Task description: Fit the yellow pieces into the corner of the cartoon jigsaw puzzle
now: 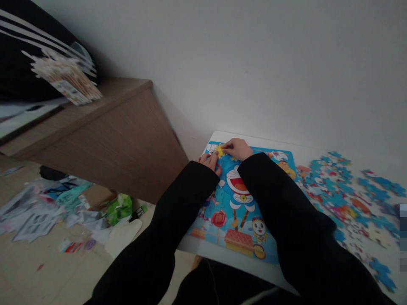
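Note:
A blue cartoon jigsaw puzzle board (241,212) lies on a white table (251,137). Both my arms in black sleeves reach to its far left corner. My right hand (237,149) has its fingers pinched on a yellow star-shaped puzzle piece (219,151) at that corner. My left hand (210,162) rests on the board just beside it, fingers curled and pressing down near the same piece.
Several loose blue puzzle pieces (346,190) are scattered on the table to the right. A brown wooden cabinet (104,135) stands on the left with a bundle of sticks (68,78) on top. Papers and green wrappers (73,207) litter the floor. A white wall is behind.

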{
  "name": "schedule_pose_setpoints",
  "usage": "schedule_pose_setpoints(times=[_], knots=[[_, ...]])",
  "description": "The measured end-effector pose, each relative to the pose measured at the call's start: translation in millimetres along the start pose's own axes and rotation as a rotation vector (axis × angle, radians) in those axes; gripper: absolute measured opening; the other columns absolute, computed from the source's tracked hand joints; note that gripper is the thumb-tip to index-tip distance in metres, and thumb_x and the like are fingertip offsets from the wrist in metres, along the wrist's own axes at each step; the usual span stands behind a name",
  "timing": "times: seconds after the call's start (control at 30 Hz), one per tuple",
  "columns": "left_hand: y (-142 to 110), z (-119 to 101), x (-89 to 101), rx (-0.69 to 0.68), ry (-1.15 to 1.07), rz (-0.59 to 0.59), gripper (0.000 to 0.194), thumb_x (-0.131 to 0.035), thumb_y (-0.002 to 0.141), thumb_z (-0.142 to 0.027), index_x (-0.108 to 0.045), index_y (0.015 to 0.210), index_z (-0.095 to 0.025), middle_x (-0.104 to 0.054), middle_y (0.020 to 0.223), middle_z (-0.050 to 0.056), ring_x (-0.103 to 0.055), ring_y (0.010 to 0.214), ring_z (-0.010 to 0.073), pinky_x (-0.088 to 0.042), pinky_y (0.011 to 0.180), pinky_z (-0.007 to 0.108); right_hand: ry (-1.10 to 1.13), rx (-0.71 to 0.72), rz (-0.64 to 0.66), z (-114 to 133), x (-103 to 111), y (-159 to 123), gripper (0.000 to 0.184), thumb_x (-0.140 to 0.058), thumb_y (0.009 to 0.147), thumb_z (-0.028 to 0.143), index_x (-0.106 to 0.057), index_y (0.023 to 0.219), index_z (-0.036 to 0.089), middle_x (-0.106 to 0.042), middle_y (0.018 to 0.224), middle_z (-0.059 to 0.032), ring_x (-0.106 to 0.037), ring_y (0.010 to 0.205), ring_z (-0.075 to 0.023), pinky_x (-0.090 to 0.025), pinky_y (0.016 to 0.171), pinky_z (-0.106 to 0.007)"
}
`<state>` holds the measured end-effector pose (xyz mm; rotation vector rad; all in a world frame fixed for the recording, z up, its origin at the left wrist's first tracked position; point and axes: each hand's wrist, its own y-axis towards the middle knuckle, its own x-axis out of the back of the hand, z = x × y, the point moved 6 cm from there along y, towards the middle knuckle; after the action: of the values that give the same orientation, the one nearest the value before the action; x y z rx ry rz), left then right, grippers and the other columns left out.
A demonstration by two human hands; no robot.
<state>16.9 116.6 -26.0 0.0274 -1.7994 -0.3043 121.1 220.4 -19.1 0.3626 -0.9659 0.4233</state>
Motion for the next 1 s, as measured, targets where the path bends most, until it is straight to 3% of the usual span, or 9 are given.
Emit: schedule_pose_setpoints(times=[0.17, 0.4, 0.6, 1.0], knots=[[-0.1, 1.6, -2.1, -0.015, 0.025, -0.016, 0.044, -0.05, 0.082, -0.033, -0.048, 0.124, -0.021, -0.047, 0.136, 0.004, -0.044, 0.117, 0.0301, -0.039, 0.093, 0.048, 0.013, 0.015, -0.001, 1.1, 2.5, 0.5, 0.021, -0.061, 0.08, 0.024, -0.072, 0.097, 0.021, -0.07, 0.099, -0.0039, -0.063, 0.091, -0.018, -0.047, 0.082, -0.027], [-2.6, 3.3, 0.6, -0.024, 0.059, -0.046, 0.043, -0.05, 0.082, -0.033, -0.052, 0.123, -0.023, -0.049, 0.134, 0.006, -0.047, 0.115, 0.0306, -0.042, 0.089, 0.047, 0.113, -0.072, -0.078, -12.7, 14.6, 0.1, 0.022, -0.055, 0.082, 0.021, -0.072, 0.097, 0.019, -0.072, 0.09, -0.0034, -0.065, 0.081, -0.0144, -0.048, 0.077, -0.023], [-3.2, 7.3, 1.0, -0.04, 0.063, -0.092, 0.04, -0.051, 0.081, -0.034, -0.054, 0.12, -0.023, -0.055, 0.123, 0.009, -0.051, 0.11, 0.0257, -0.044, 0.086, 0.039, 0.09, -0.06, -0.054, -13.3, 12.1, 0.6, 0.022, -0.055, 0.081, 0.022, -0.073, 0.095, 0.019, -0.072, 0.09, -0.0029, -0.064, 0.08, -0.0149, -0.047, 0.076, -0.023], [-2.7, 16.5, -1.3, -0.076, -0.057, -0.173, 0.029, -0.048, 0.081, -0.026, -0.059, 0.106, -0.018, -0.061, 0.113, 0.007, -0.057, 0.105, 0.0214, -0.045, 0.089, 0.033, -0.023, -0.001, -0.004, -8.1, 7.1, 2.3, 0.024, -0.054, 0.081, 0.023, -0.073, 0.097, 0.021, -0.071, 0.098, -0.0043, -0.063, 0.093, -0.0194, -0.046, 0.085, -0.027]])
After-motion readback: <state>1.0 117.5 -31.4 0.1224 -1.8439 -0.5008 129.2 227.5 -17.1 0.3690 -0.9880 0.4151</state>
